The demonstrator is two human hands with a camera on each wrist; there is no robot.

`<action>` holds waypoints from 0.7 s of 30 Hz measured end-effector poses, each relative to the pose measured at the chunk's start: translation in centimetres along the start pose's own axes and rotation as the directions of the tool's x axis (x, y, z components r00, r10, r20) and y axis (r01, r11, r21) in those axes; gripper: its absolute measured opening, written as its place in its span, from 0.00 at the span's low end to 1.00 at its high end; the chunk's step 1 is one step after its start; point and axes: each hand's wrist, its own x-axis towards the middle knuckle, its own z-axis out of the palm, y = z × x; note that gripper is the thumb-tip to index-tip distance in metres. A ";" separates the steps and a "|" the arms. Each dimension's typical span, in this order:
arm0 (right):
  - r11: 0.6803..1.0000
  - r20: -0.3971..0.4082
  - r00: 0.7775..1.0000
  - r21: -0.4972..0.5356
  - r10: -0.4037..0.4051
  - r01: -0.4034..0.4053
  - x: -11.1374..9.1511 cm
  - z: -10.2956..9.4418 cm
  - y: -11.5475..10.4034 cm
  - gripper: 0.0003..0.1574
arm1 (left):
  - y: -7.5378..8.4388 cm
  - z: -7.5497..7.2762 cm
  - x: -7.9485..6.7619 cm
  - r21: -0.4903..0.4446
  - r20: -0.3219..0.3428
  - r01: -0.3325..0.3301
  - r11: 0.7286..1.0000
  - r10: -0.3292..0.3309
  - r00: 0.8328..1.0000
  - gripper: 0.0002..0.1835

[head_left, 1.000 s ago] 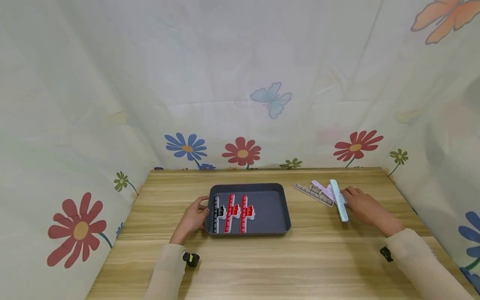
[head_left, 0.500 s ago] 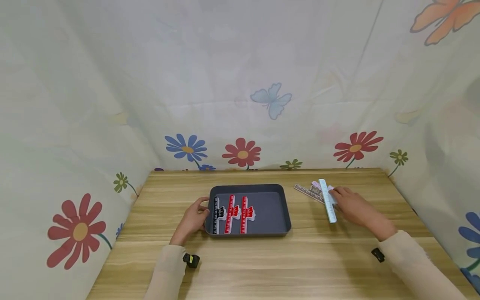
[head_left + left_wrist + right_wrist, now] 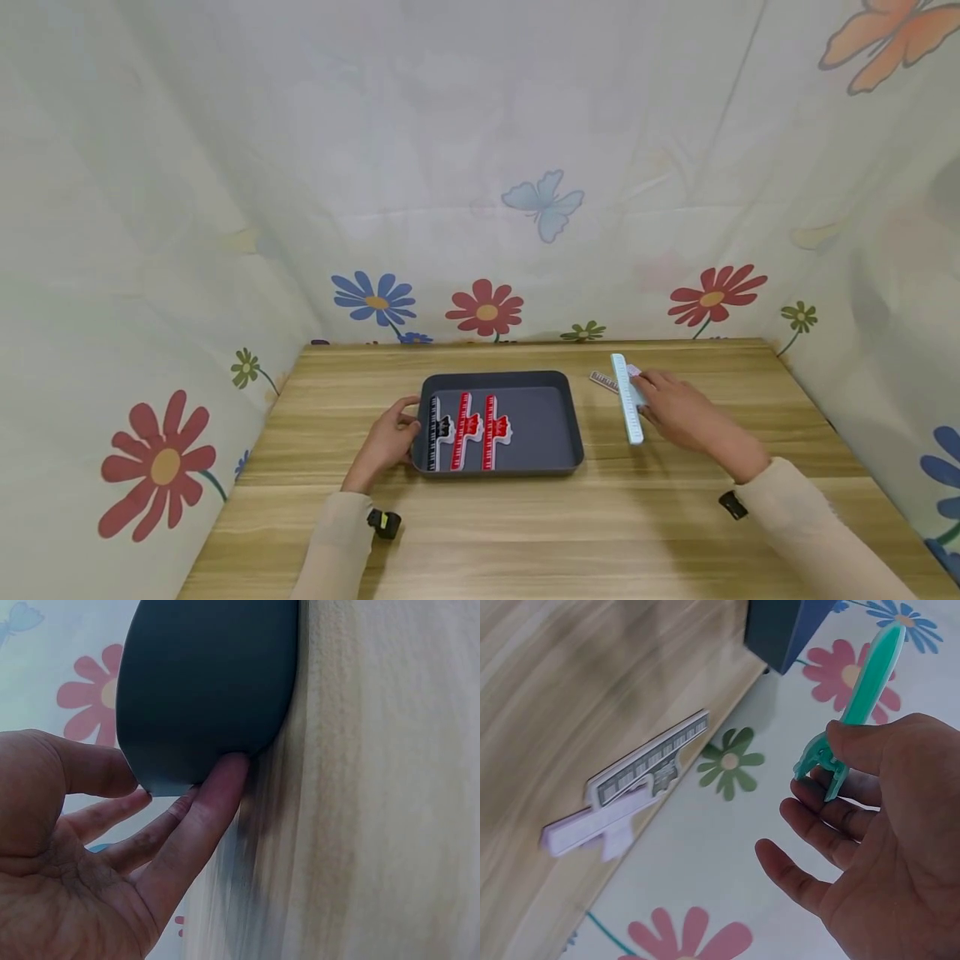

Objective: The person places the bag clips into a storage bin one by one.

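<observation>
My right hand point(image 3: 675, 408) pinches a light blue long-jawed clip point(image 3: 627, 398) by its handle, between thumb and fingers, above the table right of the tray. In the right wrist view this clip point(image 3: 874, 679) looks green and is seen edge-on. A grey piano-key clip point(image 3: 649, 761) and a lilac clip point(image 3: 592, 829) lie overlapping on the table, partly hidden behind the held clip in the head view. My left hand point(image 3: 387, 437) holds the dark grey tray point(image 3: 540, 425) at its left side, thumb at the rim point(image 3: 135, 776) and fingers against the outer wall.
Inside the tray, a black piano-key clip point(image 3: 433, 433) and two red ones, the left red clip point(image 3: 461, 429) and the right red clip point(image 3: 491, 429), lie side by side at the left. The tray's right half shows bare floor. A flower-printed curtain point(image 3: 420, 208) stands behind the wooden table point(image 3: 525, 533).
My right hand has carried the light blue clip leftward toward the tray, passing over the grey and lilac clips. My left hand has stayed at the tray's side.
</observation>
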 end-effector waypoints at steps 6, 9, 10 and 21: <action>0.999 -0.024 0.999 -0.024 -0.024 0.024 0.8 -0.2 -1.4 0.33 | 0.1 0.0 0.0 0.000 0.003 0.013 1.000 -0.013 1.000 0.27; 0.999 -0.033 0.999 -0.025 -0.040 0.039 1.1 -0.1 -2.2 0.32 | 0.1 0.0 0.0 0.001 0.008 0.012 1.000 -0.012 1.000 0.27; 0.999 -0.036 0.998 -0.022 -0.049 0.049 1.2 0.0 -2.4 0.31 | 0.1 0.0 0.0 0.000 0.009 0.014 1.000 -0.014 1.000 0.27; 0.990 -0.061 0.988 -0.004 -0.139 0.139 3.0 0.6 -5.2 0.31 | 0.1 0.0 0.0 -0.003 0.006 0.024 1.000 -0.024 1.000 0.27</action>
